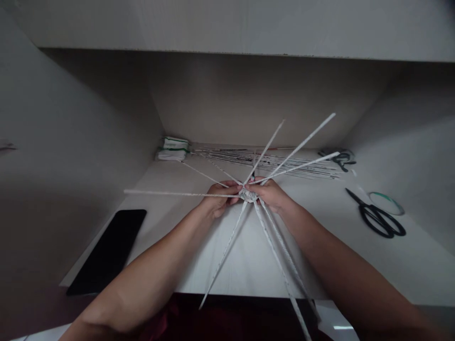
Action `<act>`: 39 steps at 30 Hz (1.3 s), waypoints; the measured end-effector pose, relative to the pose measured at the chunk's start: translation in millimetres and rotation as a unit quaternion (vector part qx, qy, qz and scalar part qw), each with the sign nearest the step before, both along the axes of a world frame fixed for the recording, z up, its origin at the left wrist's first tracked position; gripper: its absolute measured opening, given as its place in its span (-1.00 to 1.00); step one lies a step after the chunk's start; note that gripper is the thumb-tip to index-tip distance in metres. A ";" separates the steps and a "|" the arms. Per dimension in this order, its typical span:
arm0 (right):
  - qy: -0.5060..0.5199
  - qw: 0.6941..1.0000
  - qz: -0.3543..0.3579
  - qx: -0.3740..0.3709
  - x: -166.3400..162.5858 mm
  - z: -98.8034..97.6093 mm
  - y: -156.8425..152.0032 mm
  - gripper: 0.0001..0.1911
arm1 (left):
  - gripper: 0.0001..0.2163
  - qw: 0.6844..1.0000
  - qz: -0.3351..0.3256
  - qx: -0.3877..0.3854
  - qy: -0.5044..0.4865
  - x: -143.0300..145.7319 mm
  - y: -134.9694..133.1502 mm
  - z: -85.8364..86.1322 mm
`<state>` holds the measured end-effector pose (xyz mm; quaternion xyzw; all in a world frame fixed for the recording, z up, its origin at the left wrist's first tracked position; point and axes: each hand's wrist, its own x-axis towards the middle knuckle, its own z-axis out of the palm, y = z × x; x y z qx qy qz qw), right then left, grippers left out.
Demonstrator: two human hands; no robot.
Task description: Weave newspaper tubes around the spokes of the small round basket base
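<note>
Between my hands is a small woven base (249, 194) of rolled paper sticks, with several long pale spokes spreading outward from it. My left hand (221, 196) grips the base's left edge, thumb on top. On the opposite edge, my right hand (270, 193) pinches the weave with its thumb over the top. One spoke (177, 193) points left, others reach up to the right, and a few hang toward me past the table's front edge. The undersides of the base and some fingertips are hidden.
Behind my hands lies a bundle of paper sticks (245, 158), with a white-and-green packet (173, 148) left of it. Black-handled scissors (378, 219), a roll of clear tape (386, 202) and a dark tool (341, 158) lie right. A black flat slab (108, 251) rests left. Walls and an overhead shelf enclose the table.
</note>
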<state>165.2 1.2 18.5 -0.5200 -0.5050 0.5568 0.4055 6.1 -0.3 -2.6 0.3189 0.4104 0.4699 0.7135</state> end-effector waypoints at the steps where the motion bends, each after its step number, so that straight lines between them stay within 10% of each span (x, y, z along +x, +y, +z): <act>1: -0.002 1.000 0.009 0.001 0.4 0.7 -0.4 -0.76 | -0.71 1.000 -0.004 0.005 0.008 0.2 -0.2 -0.4; 10: 0.007 1.000 0.013 -0.015 0.4 -6.6 2.9 -0.74 | -0.77 0.994 0.051 0.080 0.059 6.9 -2.4 -2.9; 19: 0.046 0.999 0.001 -0.030 15.6 -16.7 16.6 -0.74 | -0.51 0.984 -0.136 0.099 0.056 -18.7 1.7 11.7; 39: 0.089 0.994 0.036 -0.043 6.9 -14.4 8.1 -0.77 | -0.59 0.996 -0.041 0.038 0.067 -6.4 1.8 -3.2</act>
